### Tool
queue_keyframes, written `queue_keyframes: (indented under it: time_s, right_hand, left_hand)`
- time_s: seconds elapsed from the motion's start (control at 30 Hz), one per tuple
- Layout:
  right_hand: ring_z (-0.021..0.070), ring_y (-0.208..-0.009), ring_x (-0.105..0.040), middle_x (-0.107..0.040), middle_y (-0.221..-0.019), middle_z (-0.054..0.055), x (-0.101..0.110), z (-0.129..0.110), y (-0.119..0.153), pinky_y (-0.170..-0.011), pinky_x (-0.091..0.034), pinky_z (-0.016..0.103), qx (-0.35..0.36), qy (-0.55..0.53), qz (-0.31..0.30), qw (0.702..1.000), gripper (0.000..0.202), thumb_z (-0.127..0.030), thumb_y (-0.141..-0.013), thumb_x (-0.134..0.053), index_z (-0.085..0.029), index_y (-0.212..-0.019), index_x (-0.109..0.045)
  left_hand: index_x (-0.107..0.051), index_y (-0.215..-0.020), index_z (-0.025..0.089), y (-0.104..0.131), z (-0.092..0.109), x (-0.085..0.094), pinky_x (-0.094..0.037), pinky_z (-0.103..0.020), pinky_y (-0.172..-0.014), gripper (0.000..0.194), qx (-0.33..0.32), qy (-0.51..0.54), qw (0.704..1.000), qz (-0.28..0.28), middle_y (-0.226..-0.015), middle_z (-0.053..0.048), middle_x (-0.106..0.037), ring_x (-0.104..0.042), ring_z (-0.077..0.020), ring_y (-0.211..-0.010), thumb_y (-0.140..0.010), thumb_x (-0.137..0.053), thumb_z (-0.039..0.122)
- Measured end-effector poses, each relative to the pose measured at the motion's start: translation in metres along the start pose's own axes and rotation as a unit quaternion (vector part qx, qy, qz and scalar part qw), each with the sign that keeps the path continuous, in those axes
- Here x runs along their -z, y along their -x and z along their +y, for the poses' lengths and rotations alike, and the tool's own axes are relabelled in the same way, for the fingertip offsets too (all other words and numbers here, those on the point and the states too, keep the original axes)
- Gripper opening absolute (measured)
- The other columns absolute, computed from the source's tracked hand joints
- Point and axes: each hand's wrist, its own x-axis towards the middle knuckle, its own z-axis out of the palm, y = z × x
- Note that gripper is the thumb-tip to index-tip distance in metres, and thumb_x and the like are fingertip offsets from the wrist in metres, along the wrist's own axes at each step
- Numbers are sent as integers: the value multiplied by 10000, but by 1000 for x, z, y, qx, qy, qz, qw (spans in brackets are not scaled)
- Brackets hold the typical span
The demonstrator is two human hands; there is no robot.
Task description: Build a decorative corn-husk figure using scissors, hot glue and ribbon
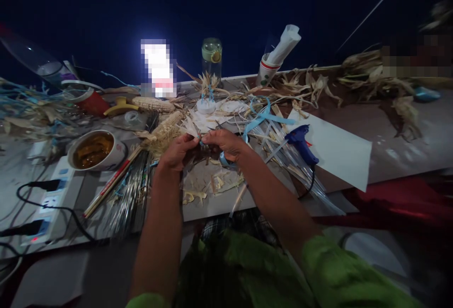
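My left hand is closed in a pinch on a small pale corn husk piece, whose strips fan upward from a narrow blue binding. Close against it, my right hand is also closed, its fingertips at the blue binding. A thin dark pointed tip shows above the right fingers; what it belongs to I cannot tell. Just beyond the hands stands a small white round base with husk figures in blue on it. Husk scraps lie on the table below my hands.
Left are corn cobs, metal wires, a bowl of brown liquid and a power strip. A blue glue gun lies on a white sheet at right. A bottle and paper cup stand behind.
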Motion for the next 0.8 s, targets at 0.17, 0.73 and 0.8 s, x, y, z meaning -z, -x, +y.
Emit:
queue_keyframes:
  time_s: [0.17, 0.73, 0.8]
  right_hand:
    - [35, -443, -339, -447, -466, -76, 5, 12, -8, -449, -234, 187, 54, 116, 35, 991, 236, -343, -555, -646, -141, -595, -530]
    - [43, -495, -354, -483, -548, -56, 1, 4, 1, -504, -283, 196, 138, 166, 98, 972, 124, -259, -575, -574, -140, -581, -538]
    - [34, -472, -327, -454, -518, -68, 1, 4, 0, -491, -262, 196, 119, 121, 77, 982, 143, -250, -543, -594, -144, -551, -499]
  left_hand:
    - [-524, -558, 126, -4, -3, -1, -352, -190, -447, 184, -7, -67, 997, 24, -470, 31, -496, -434, -67, -430, -541, -691, 202]
    - [-593, -828, 131, 1, -4, -8, -304, -148, -412, 298, -38, 42, 997, -56, -598, 38, -514, -384, -10, -423, -586, -733, 236]
    - [-613, -838, 131, -2, -8, -5, -302, -144, -412, 283, -50, 46, 996, -57, -616, 29, -536, -382, -4, -425, -598, -727, 230]
